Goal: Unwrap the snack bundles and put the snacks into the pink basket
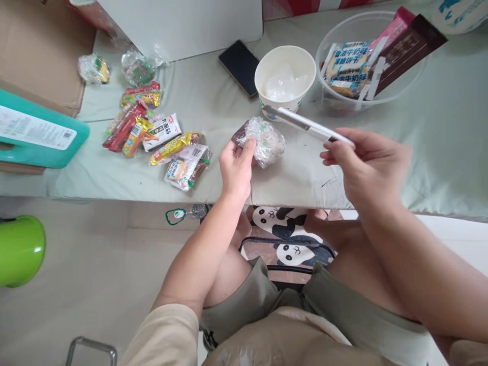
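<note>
My left hand (237, 168) pinches the near edge of a snack in a crinkled clear wrapper (263, 140) that lies on the pale green table cover (438, 147). My right hand (358, 162) is closed round the handle of a white knife (305, 123), its blade pointing left and up, over the rim of a white paper bowl (285, 76). The blade tip is just above and to the right of the wrapped snack, apart from it.
A pile of wrapped snacks (156, 134) lies to the left, with two more wrapped pieces (114, 68) further back. A black phone (240, 66) and a clear tub of packets (366, 61) stand behind. A teal box (38, 134) and cardboard (41, 46) sit at far left.
</note>
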The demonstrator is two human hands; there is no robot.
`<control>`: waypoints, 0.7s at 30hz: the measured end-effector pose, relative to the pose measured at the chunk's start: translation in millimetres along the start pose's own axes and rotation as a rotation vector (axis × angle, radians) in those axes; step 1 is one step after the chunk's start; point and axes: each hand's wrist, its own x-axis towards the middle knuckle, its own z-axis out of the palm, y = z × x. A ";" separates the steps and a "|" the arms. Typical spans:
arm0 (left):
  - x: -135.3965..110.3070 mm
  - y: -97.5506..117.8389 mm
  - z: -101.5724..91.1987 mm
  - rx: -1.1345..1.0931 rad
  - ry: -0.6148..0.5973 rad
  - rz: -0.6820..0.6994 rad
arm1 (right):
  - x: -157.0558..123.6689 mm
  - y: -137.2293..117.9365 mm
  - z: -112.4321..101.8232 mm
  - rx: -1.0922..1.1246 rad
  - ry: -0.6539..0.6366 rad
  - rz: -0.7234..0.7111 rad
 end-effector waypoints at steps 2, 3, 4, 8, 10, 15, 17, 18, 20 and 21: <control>-1.2 -0.4 0.8 0.028 -0.002 0.019 | -8.6 -2.6 2.3 -0.186 -0.003 -0.124; -1.8 -0.6 1.2 0.039 -0.003 0.029 | -11.8 -2.8 3.4 -0.255 -0.009 -0.166; -2.2 -0.6 1.4 0.044 -0.003 0.038 | -14.0 -2.2 4.4 -0.302 -0.017 -0.200; -2.5 1.3 1.7 0.004 -0.009 0.072 | -14.3 5.2 7.9 -0.379 -0.104 -0.333; -1.5 3.5 1.0 -0.029 0.005 0.078 | -12.8 9.0 8.6 -0.429 -0.148 -0.402; 4.8 8.6 -5.6 -0.071 0.076 0.075 | -12.1 11.9 7.6 -0.554 -0.188 -0.479; 8.8 10.1 -9.9 -0.074 0.106 0.079 | -12.1 11.9 6.9 -0.580 -0.203 -0.484; 10.9 10.9 -12.2 -0.076 0.119 0.083 | -11.9 12.0 6.5 -0.591 -0.217 -0.483; 15.2 12.6 -17.3 -0.084 0.142 0.089 | -11.3 12.6 6.0 -0.609 -0.259 -0.475; 17.4 13.5 -20.0 -0.083 0.156 0.089 | -11.0 13.1 5.8 -0.613 -0.280 -0.467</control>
